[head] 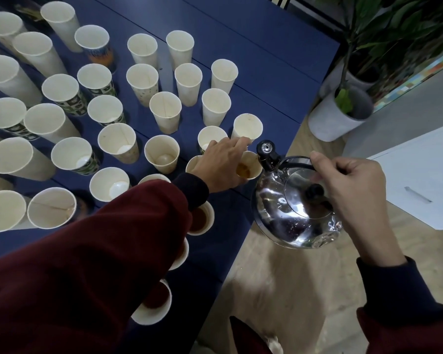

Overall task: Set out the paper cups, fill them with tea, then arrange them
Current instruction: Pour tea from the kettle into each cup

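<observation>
Head view of the filling step. A blue counter (253,60) carries a broad field of upright paper cups (165,111), some plain, some printed. Most show pale bare bottoms and are judged empty. Off the counter's near-right edge, over the floor (279,290), a polished steel kettle (292,208) hangs tilted toward the cups. Its black spout (266,150) is just above the rim of the receiving cup (253,164), which stands at the counter edge. The right hand (351,180) has its grip closed round the kettle's black handle. The left hand (220,167), reaching from a dark red sleeve (100,264), has its grip curled about the receiving cup's wall, steadying it. To do this step well, the spout should probably be held low and centred over the mouth. The tilt is best raised slowly so that the light cup is neither pushed nor overfilled, with the left fingers on the outer wall, clear of the stream. The cup's place at the very edge makes a tip onto the floor the chief risk. Contents: the receiving cup holds a shallow pool of amber tea (242,169), well below the rim. Two filled cups (201,221) nearer the person, partly hidden by the sleeve, hold darker brown tea at a higher level. A third between them is too covered to judge. Whether liquid is leaving the spout cannot be told.
</observation>
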### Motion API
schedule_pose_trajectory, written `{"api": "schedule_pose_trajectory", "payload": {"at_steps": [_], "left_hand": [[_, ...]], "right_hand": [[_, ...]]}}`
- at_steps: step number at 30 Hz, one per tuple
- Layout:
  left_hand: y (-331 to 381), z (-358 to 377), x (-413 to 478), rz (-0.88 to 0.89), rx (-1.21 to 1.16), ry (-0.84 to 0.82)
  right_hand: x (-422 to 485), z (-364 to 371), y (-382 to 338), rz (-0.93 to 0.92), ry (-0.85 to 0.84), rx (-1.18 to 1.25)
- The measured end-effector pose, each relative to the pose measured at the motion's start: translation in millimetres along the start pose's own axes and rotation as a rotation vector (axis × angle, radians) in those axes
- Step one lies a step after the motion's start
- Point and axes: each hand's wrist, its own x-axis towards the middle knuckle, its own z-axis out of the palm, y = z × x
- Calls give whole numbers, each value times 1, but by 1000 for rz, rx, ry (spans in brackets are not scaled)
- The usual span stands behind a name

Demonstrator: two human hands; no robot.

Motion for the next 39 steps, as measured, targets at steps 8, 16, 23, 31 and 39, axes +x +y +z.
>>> {"api": "schedule_pose_trajectory", "payload": {"at_steps": [8,16,23,31,39], "left_hand": [[3,-19,8,51,4,162],[-8,-31,51,-62,196,98],[-15,-30,72,-132,204,-23],[-20,-26,75,-175,116,-1],[-24,-27,78,-159,86,-8]], "right_hand": [[16,-3,10,14,168,22],[47,-16,-4,-71,225,19],[85,-14,-6,-162,187,-34],[111,6,-1,-220,112,-90],[117,18,4,-227,93,-149]]}}
